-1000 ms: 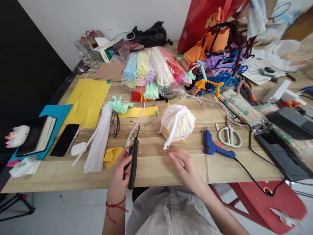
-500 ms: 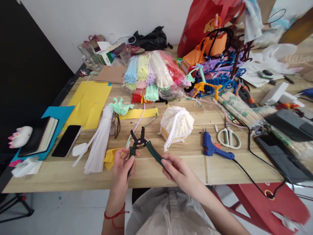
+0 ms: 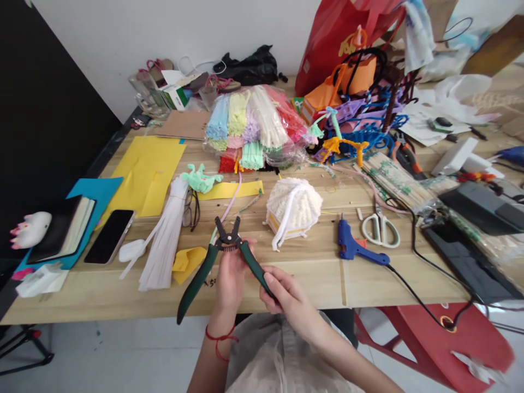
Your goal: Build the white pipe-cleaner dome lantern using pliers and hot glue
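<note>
A wire stripper (image 3: 228, 240) with dark green handles lies across my hands, its black jaws pointing away from me and its handles spread wide. My right hand (image 3: 282, 289) is closed around the end of the right handle. Behind the tool, below the pivot, is my left hand (image 3: 230, 278); most of its fingers are hidden, and the left handle sticks out free beside it. Just beyond my right hand stands a cream fuzzy ball-like piece (image 3: 295, 204) with white strips over it and a yellow base. A pink and green fuzzy stem (image 3: 232, 199) runs behind the jaws.
To the left lie white strips (image 3: 161, 245), a phone (image 3: 109, 236) and yellow sheets (image 3: 143, 172). A blue glue gun (image 3: 356, 245) with its cord and white scissors (image 3: 380, 226) are on the right. Bagged colored fuzzy stems (image 3: 249, 123) sit at the back.
My left hand has come off the left handle and moved right, behind the tool. The left handle has swung outward, while my right hand keeps hold of the other handle.
</note>
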`<action>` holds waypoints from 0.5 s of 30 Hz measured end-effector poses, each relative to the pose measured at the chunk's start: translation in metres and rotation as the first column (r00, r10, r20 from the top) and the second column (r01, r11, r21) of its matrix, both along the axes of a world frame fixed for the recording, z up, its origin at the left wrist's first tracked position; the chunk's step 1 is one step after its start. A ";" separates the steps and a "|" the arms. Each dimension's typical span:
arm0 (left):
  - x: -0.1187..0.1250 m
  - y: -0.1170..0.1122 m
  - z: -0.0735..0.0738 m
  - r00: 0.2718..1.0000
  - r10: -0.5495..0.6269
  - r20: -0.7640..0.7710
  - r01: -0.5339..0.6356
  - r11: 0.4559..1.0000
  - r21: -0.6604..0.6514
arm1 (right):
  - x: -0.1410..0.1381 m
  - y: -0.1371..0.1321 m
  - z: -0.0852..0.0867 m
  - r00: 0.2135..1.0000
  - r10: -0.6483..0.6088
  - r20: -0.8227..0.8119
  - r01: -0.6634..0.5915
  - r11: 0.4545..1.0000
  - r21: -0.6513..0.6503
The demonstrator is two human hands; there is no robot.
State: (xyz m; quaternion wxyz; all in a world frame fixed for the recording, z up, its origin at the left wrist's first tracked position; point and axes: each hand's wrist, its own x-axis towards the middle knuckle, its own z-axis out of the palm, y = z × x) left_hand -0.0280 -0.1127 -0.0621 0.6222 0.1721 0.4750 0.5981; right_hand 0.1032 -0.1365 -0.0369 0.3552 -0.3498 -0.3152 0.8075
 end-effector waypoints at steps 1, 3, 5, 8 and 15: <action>0.002 0.000 0.000 1.000 0.019 -0.007 -0.019 1.000 -0.025 | 0.000 0.000 -0.001 1.000 -0.006 -0.003 0.006 1.000 0.002; 0.004 0.001 -0.002 0.999 0.033 -0.021 -0.034 0.998 -0.056 | 0.000 0.000 -0.003 1.000 -0.012 -0.007 0.012 1.000 0.007; 0.005 0.002 -0.003 0.999 0.020 -0.037 -0.023 0.997 -0.069 | 0.001 0.002 -0.004 1.000 -0.008 -0.017 0.008 1.000 0.003; 0.004 0.003 -0.003 0.996 -0.006 -0.094 0.000 0.998 -0.063 | 0.003 0.003 -0.005 0.999 0.010 -0.043 -0.009 1.000 0.006; -0.012 0.009 -0.013 0.875 0.028 -0.484 -0.014 0.999 0.033 | 0.016 0.004 0.009 0.998 0.010 -0.056 -0.002 0.991 0.137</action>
